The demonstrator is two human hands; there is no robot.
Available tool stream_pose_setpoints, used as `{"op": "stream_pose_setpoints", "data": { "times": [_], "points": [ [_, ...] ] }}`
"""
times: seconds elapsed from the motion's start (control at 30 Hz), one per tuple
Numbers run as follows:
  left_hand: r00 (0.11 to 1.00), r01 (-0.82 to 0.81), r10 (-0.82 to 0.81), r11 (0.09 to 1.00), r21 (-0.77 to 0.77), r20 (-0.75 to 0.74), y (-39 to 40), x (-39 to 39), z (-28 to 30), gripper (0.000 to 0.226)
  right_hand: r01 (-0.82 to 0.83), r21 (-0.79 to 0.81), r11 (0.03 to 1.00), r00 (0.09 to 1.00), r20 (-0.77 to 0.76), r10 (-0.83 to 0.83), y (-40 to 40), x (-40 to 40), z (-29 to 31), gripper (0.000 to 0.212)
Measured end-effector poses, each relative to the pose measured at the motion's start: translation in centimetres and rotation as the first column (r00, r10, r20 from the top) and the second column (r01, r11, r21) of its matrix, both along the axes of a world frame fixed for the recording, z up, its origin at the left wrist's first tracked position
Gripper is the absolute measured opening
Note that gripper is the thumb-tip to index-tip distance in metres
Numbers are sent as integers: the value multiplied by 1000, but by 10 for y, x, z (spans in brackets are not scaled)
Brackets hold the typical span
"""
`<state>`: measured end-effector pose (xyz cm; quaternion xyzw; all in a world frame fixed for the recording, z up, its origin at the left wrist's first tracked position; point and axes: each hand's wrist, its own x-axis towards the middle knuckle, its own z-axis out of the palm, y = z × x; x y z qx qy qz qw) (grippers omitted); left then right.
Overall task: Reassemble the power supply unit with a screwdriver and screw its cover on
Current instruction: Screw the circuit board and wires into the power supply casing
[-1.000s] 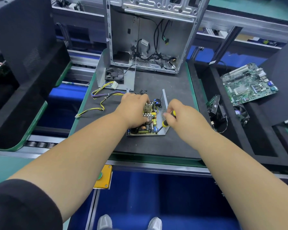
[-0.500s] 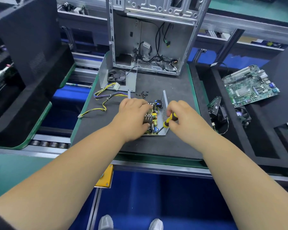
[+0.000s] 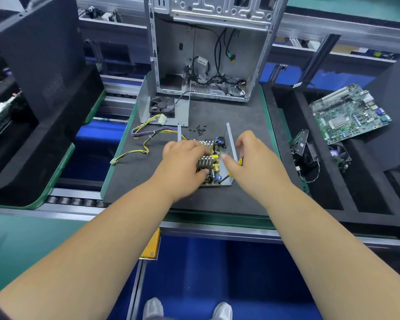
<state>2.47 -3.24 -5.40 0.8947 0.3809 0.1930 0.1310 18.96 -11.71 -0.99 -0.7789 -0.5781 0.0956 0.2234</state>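
Left hand lies palm-down over the open power supply unit, fingers curled round the finned heatsinks on its circuit board, thumb tip at the near edge of the fins. Right hand grips the screwdriver — yellow-and-black handle mostly hidden in the fist, dark shaft slanting down and left to the unit's near right corner; the thumb sticks out toward the board, the upper fingers are loosely bent.

The unit sits near the middle of a dark foam mat edged in green, its metal tray showing an upright wall on the right side. Its wire bundle — yellow, black, purple — trails off to the left across the mat. A small cluster of black screws lies just behind the unit. Further back, a bent metal cover carrying a fan, then an open computer case with loose cables inside.

To the right, in black foam trays, a green motherboard and a cooler fan. Blue floor below.

Both forearms are bare and reach forward from the lower corners, converging on the unit.
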Motion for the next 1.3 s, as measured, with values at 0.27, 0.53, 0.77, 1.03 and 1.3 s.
{"op": "stream_pose_setpoints", "data": {
  "times": [0.27, 0.53, 0.77, 1.03, 1.3],
  "points": [
    [999, -24, 24, 1000, -5, 27, -3, -5, 1, 38, -54, -22, 998, 995, -80, 52, 3, 0, 2, 12],
    [999, -37, 38, 999, -27, 19, 2, -4, 6, 36, -33, -18, 999, 992, -120, 30, 0, 1, 0, 23],
    [999, -28, 29, 998, -58, 25, 2, -4, 7, 34, 31, 43, 999, 986, -164, -23, -2, 11, 0, 11],
    [961, -17, 101, 951, -309, 258, -2, -1, 18, 15, 140, 277, 951, 927, -373, -28, -11, 31, 39, 15],
    [761, 92, 471, 602, -793, 445, -5, 20, 39, 24, 276, 349, 896, 752, -659, 25, -8, 31, 54, 8]
  ]
}}
